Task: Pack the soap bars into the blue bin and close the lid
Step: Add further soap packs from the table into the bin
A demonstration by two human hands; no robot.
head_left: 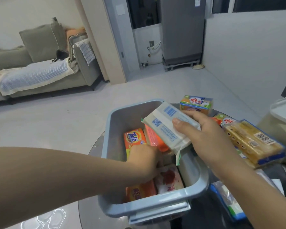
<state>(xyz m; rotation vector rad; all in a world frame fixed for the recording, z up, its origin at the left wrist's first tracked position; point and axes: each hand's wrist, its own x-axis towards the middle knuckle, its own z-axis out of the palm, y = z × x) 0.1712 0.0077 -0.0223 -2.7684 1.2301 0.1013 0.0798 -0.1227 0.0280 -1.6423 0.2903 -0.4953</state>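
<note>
The blue bin (152, 205) stands open on a round dark table. Inside lie an orange Tide soap bar (134, 137), a pink bar (153, 136), a white-and-red pack (169, 177) and an orange pack (141, 191). My right hand (205, 136) grips a white soap pack (168, 128) with blue print, tilted over the bin's right side. My left hand (144, 161) reaches down into the bin among the bars, fingers hidden, so I cannot tell whether it holds one.
Right of the bin lie more soap packs: a green-orange one (196, 103), a yellow multi-pack (253, 142) and a blue-edged pack (228, 200). A white container (282, 111) stands at far right. A grey sofa (40, 63) and a fridge (182, 28) are beyond.
</note>
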